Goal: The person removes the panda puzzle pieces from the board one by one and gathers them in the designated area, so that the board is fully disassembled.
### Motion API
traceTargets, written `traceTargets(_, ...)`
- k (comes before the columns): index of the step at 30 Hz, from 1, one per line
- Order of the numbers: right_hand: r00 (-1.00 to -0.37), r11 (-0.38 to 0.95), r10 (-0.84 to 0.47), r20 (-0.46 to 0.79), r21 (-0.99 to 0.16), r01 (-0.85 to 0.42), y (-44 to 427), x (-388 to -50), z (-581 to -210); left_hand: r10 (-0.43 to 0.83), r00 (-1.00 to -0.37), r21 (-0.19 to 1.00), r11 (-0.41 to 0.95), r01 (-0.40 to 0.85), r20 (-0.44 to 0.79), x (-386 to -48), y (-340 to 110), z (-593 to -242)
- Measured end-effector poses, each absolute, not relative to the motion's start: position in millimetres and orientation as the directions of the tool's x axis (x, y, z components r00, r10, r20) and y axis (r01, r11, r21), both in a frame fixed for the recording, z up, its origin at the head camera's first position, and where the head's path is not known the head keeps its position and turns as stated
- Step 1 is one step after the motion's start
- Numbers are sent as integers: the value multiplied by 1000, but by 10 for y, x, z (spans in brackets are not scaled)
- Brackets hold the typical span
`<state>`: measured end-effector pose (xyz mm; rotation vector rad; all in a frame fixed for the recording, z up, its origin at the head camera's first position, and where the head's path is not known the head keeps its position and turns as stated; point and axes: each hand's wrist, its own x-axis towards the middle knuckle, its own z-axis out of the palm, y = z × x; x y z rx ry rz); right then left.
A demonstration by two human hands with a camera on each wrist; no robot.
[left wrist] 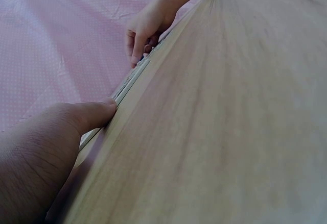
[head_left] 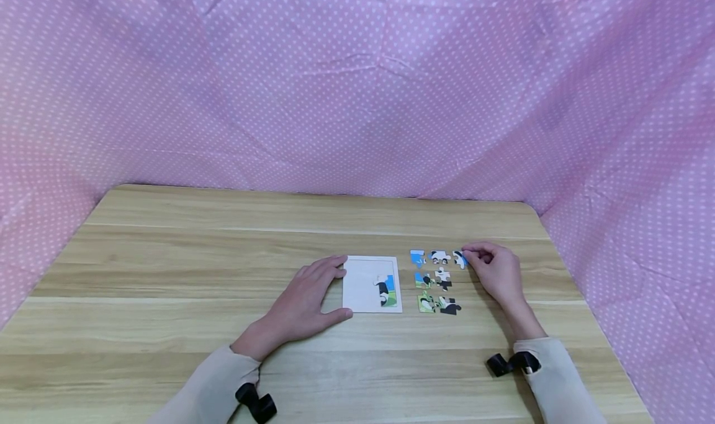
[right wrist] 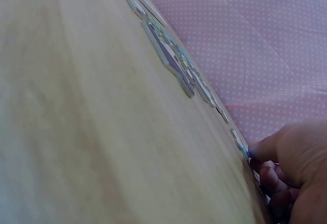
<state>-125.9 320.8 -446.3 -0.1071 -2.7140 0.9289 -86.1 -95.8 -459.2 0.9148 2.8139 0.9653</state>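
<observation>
In the head view a square white puzzle board [head_left: 360,287] lies on the table. A joined section of panda picture [head_left: 386,291] sits in its lower right part. My left hand [head_left: 304,303] rests against the board's left side, fingers extended near the upper corner and thumb at the lower corner. To the right of the board, several loose jigsaw pieces [head_left: 443,277] lie in rows. My right hand [head_left: 497,270] pinches the right edge of a blue, black and white jigsaw piece [head_left: 459,259] at the end of the far row. In the right wrist view that piece [right wrist: 239,141] lies flat, by the thumb.
The wooden table [head_left: 195,275] extends around the board and pieces. Behind it and at both sides hangs a pink cloth with white dots [head_left: 357,101]. Each wrist carries a black strapped-on device, such as the one on the right wrist [head_left: 514,363].
</observation>
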Motion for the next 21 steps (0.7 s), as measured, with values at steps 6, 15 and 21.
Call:
traceTargets(6,-963,777,172,208,-629,2,3207,-1252,-4446,539,-829,576,634,516,149,-861,-963,-4596)
traceTargets(15,-960,725,191,203,-688,-2,3197,-1243,-4402,539,-829,572,637,516,147,-866,-958,-4608)
traceTargets(21,-960,693,174,220,-720,-39,3113,-1219,-4309,536,-831,572,638,515,150,-865,-960,-4608)
